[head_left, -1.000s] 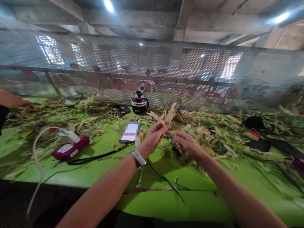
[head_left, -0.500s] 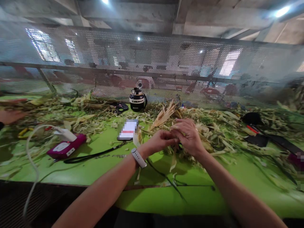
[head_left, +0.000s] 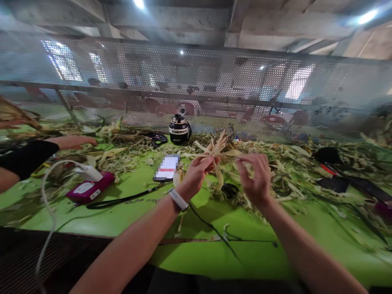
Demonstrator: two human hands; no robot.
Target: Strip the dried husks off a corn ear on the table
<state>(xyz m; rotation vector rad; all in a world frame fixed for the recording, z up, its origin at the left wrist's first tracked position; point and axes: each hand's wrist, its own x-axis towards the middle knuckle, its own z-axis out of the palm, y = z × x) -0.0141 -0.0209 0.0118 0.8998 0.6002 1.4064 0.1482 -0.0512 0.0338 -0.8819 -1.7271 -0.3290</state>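
Observation:
In my left hand (head_left: pixel 196 173) is a bundle of dry, pale corn husks (head_left: pixel 218 145), pinched at its base with the strips fanning up and outward. My right hand (head_left: pixel 256 177) is to the right of the bundle, thumb and fingertips drawn together at the end of a husk strip (head_left: pixel 231 153) that sticks out from it. Below and between the hands, a dark, round-looking object (head_left: pixel 229 190) lies among husk scraps. A phone (head_left: pixel 167 167) with a lit screen lies left of my left hand.
Loose husks (head_left: pixel 288 163) cover much of the green table (head_left: pixel 131 222). A black jug (head_left: pixel 179 131) stands behind. At left are a purple power block (head_left: pixel 90 188) with a white charger (head_left: pixel 92 173) and a co-worker's arm (head_left: pixel 30 157). A perforated screen (head_left: pixel 208 85) rises behind.
My hands have parted: the right moved to the right, the left stays with the husk bundle, now more spread out. A co-worker's arm has reached further in from the left.

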